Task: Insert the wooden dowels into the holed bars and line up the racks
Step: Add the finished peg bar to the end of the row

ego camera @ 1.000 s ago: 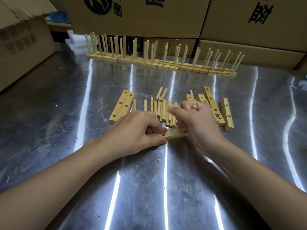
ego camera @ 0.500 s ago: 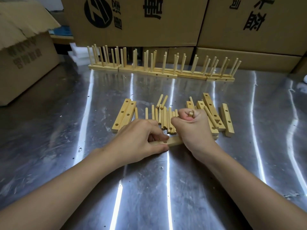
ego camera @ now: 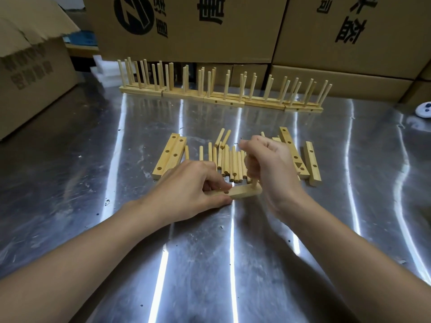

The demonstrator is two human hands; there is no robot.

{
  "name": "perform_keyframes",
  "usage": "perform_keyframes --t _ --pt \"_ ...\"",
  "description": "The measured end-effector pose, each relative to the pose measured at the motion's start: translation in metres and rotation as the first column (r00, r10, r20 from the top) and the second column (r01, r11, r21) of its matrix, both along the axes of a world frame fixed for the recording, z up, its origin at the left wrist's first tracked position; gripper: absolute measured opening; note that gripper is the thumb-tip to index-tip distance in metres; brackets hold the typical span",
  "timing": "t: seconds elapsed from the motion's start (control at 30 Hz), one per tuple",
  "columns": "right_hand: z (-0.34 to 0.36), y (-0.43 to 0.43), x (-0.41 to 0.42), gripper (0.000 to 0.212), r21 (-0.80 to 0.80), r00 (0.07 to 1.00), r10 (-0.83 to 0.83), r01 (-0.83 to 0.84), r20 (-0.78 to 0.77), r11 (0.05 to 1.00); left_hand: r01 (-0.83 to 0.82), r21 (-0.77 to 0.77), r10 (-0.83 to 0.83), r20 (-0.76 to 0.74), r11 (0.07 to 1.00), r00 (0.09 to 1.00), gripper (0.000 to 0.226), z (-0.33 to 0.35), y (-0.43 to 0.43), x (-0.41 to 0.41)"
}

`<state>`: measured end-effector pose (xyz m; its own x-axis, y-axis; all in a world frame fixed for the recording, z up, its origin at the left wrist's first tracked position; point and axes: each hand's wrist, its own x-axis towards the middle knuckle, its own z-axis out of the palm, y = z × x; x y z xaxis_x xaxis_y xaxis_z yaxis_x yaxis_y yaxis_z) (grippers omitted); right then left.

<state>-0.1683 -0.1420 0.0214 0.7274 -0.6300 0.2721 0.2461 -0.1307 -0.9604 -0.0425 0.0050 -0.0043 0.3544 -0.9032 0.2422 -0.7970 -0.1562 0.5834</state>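
The left hand (ego camera: 193, 185) pinches a holed bar (ego camera: 245, 192) between thumb and curled fingers, pinning it flat on the metal table (ego camera: 210, 252), presumably so it cannot slide or tip under the push; the right hand (ego camera: 268, 166) is curled in a fist round a dowel (ego camera: 254, 183) that stands upright in the bar's right-hand end, a grip from above that suits a straight downward press; how deep the dowel sits I cannot tell, since the fist hides most of it. Just beyond both hands lies a heap of loose dowels (ego camera: 229, 162), side by side within easy reach; beyond the left hand two spare bars (ego camera: 171, 153) lie together, holes up; behind and to the right of the right hand are more bars (ego camera: 311, 159), one lying apart from the rest. Well beyond the hands, finished racks (ego camera: 224, 99) stand end to end in a row before cardboard boxes (ego camera: 186, 31), dowels up, clear of the work; judging by the stock left, several racks remain to be built.
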Motion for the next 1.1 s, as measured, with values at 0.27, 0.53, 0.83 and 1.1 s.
perform_keyframes --t 0.27,0.53,0.83,1.1 --pt "-0.012 -0.004 0.013 0.052 -0.036 0.993 -0.117 0.117 0.008 0.992 -0.002 -0.015 0.001 -0.026 1.000 1.000 0.023 -0.002 -0.001 0.000" --pt "-0.017 -0.002 0.014 0.050 -0.124 0.989 -0.146 0.148 0.022 0.981 -0.001 -0.015 0.000 -0.057 1.000 0.998 0.023 -0.002 -0.002 0.001" --pt "-0.017 0.000 0.014 0.049 -0.156 0.987 -0.158 0.157 0.006 0.975 -0.004 -0.023 0.004 -0.021 1.000 1.000 0.027 -0.005 -0.001 0.001" --pt "-0.015 0.008 0.012 0.049 -0.184 0.974 -0.228 0.226 0.012 0.957 0.001 -0.001 -0.001 0.036 1.000 0.999 0.028 -0.001 -0.001 -0.001"
